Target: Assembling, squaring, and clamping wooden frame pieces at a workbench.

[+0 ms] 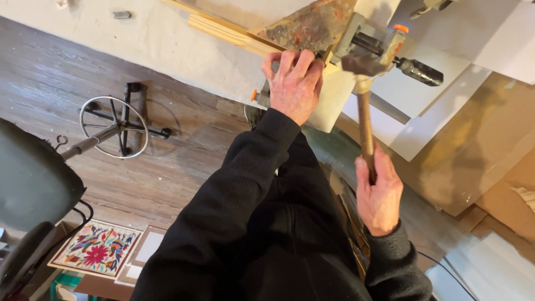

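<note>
My left hand (294, 83) presses down on a pale wooden frame moulding (223, 30) where it meets a grey corner clamp (356, 34) at the table edge. Its fingers curl over the wood, next to a rusty painted piece (309, 25). My right hand (379, 195) grips the wooden handle of a hammer (365, 120). The hammer's metal head (362, 64) hovers right by the clamp, just to the right of my left fingers. Both arms wear black sleeves.
White mat boards (429, 111) and brown cardboard sheets (479, 150) lie on the table to the right. A stool with a metal foot ring (114, 127) stands on the wooden floor at left. A colourful embroidered picture (96, 249) lies at lower left.
</note>
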